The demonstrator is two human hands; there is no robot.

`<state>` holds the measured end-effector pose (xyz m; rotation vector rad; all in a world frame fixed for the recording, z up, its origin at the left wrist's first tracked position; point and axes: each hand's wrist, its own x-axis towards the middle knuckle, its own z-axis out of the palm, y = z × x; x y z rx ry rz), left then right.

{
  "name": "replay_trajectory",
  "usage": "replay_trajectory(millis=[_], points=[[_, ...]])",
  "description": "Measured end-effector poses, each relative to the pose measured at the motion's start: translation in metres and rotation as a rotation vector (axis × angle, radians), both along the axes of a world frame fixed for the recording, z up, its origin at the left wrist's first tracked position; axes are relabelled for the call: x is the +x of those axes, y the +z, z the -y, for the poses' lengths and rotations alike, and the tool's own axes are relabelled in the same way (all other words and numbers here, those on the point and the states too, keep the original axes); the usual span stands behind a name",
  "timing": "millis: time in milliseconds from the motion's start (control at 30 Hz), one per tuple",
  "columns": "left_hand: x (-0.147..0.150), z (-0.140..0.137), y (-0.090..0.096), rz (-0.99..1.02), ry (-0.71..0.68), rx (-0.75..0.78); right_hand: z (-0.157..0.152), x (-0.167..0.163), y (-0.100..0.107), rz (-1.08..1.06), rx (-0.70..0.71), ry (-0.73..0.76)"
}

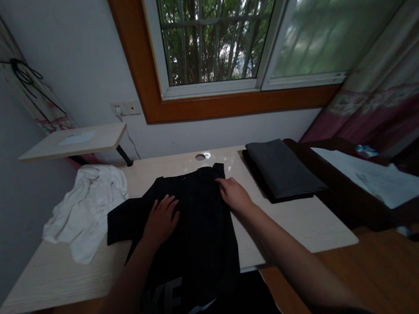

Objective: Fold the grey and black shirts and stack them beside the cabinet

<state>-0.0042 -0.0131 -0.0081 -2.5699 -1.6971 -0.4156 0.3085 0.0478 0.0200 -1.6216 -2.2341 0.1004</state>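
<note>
Lettering [169, 297]: grey "KE" near the hem; I can't make out more from here.
Shirt [204, 230]: black, laid on the table [320, 224], hem over its near edge.
Left hand [163, 218]: grip flat on the shirt, fingers lightly spread.
Right hand [234, 193]: fingers bent at the shirt's right edge; whether they pinch it, I can't tell.
White cloth [94, 199]: heaped at left.

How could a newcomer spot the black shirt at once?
Below the window stands a pale table. Look between the crumpled white cloth on its left and the folded dark pile on its right. The shirt is the one spread out beneath the left hand and right hand, its near end past the table's edge.
</note>
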Motion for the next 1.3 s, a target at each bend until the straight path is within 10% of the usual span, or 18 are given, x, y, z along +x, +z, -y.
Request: replay_trajectory(millis=[267,800,1300], points=[[-0.014,-0.002,-0.004,0.035,0.097,0.005,0.025,0.037,0.012,0.219,0.021,-0.185],[-0.027,-0.004,0.01,0.028,-0.226,0.0,0.035,0.008,0.027,0.287,-0.01,-0.066],[0.004,-0.038,-0.002,0.029,0.268,0.07,0.001,-0.04,-0.022,0.092,0.01,0.039]])
